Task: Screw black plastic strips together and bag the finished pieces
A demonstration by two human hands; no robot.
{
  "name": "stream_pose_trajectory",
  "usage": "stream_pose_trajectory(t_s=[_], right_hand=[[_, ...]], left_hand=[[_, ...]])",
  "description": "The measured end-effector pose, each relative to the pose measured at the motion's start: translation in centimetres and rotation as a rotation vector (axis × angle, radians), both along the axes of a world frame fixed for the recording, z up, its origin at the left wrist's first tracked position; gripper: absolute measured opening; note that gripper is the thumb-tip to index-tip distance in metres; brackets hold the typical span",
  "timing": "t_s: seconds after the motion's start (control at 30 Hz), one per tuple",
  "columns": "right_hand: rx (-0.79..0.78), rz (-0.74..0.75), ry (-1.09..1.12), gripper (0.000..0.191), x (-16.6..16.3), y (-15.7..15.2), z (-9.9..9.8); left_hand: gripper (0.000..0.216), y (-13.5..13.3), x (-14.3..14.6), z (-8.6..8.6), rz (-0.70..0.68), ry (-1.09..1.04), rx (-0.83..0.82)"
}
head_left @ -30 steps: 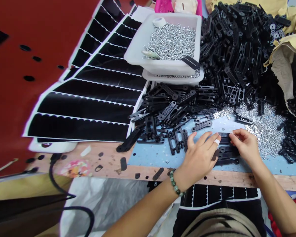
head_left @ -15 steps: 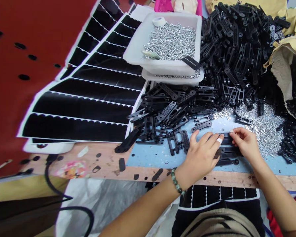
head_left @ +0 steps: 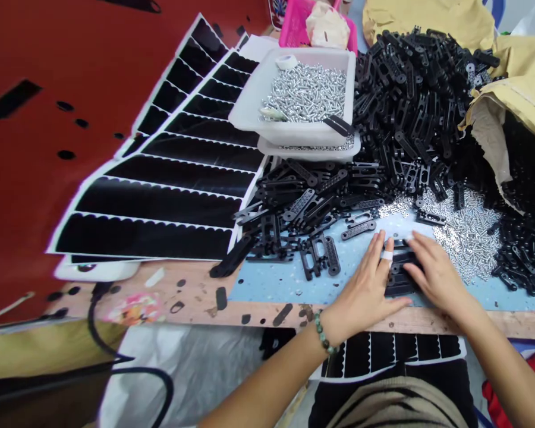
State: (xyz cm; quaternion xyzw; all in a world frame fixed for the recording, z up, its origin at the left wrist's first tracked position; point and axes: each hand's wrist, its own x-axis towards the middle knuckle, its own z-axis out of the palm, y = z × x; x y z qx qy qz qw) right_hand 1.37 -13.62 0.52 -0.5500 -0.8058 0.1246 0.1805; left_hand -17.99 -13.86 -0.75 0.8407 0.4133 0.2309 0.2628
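Several black slotted plastic parts (head_left: pixel 400 267) lie side by side on the blue mat (head_left: pixel 267 286), near the table's front edge. My left hand (head_left: pixel 366 285) rests along their left ends, fingers stretched out and thumb apart, with white tape round one finger. From the right, my right hand (head_left: pixel 434 270) lies with spread fingers against their other ends. Neither hand has its fingers closed round a part. The hands partly cover the row. Just left of my left hand are loose black parts (head_left: pixel 321 255) of the same sort.
A white bin (head_left: pixel 249 113) of screws stands behind on another tray. A large heap of black parts (head_left: pixel 410 95) rises at the back right. Loose screws (head_left: pixel 470 238) and small black pieces (head_left: pixel 526 252) lie to the right. Black sticker sheets (head_left: pixel 160 196) cover the left.
My right hand has let go of its pinch at the row's far right and opened flat along the ends. My left hand has turned and slid to the row's left side. The view shifted slightly.
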Motion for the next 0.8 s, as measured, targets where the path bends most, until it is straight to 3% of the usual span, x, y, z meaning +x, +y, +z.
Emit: stream_pose_trajectory(t_s=[0.07, 0.2, 0.4, 0.6, 0.8], right_hand=[[-0.030, 0.085, -0.041, 0.042, -0.6, -1.2, -0.6], [-0.064, 0.118, -0.115, 0.048, -1.4, -2.5, -1.1], [0.015, -0.143, -0.109, 0.052, 0.2, -1.9, -2.3], [0.034, 0.093, 0.068, 0.048, -0.2, -2.0, -2.0], [0.153, -0.159, 0.209, 0.030, 0.3, -2.8, -0.7]], left_hand=[[0.107, 0.0, 0.4, -0.6, -0.004, 0.014, -0.014], [0.083, 0.3, 1.1, -1.0, 0.028, 0.029, -0.003], [0.058, 0.5, 1.2, -0.9, 0.045, 0.048, 0.062], [0.088, 0.7, 1.0, -0.9, 0.013, -0.003, 0.027], [0.098, 0.9, 1.0, 0.1, -0.010, 0.036, 0.035]])
